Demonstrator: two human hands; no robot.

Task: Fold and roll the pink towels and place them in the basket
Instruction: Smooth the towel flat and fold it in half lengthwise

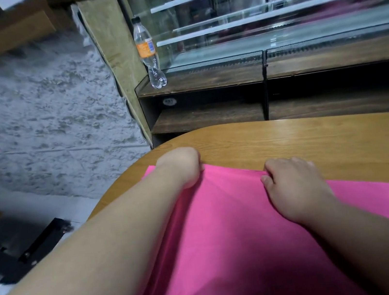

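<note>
Though beyond towel (226, 224), bottle (146, 50) on cabinet (203, 81).

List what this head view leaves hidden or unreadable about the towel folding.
Basket: nowhere in the head view.
Fingers of the left hand: hidden under its own knuckles, so its grip is unclear.
Near end of the pink towel: cut off by the bottom edge.
Label text on the bottle: too small and blurred.

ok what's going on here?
A person is working a pink towel spread on the wooden table. The left hand and right hand both grip its far edge, fingers curled. The towel is not yet rolled, and no basket is in view. A plastic bottle stands on the display case ledge behind.
</note>
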